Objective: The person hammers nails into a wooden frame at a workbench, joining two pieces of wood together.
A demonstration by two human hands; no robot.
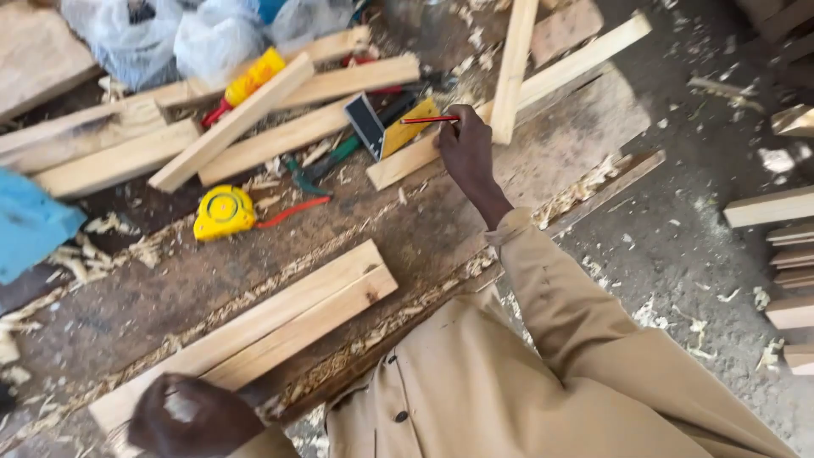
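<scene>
My right hand (pixel 466 153) reaches out over the workbench and holds a red pencil (pixel 428 120). The pencil's tip is at a black and yellow try square (pixel 392 127) that lies on a long wooden batten (pixel 543 80). My left hand (pixel 191 416) is at the bottom left, with its fingers curled over the near end of two pale planks (pixel 280 318) lying side by side along the bench. A tan long-sleeved coat covers both arms.
A yellow tape measure (pixel 223 212) with a red strap lies on the bench (pixel 407 229) among wood shavings. Several loose battens (pixel 229 127) are piled at the back. Plastic bags (pixel 170 34) sit at the top left and stacked timber (pixel 788 254) at the right.
</scene>
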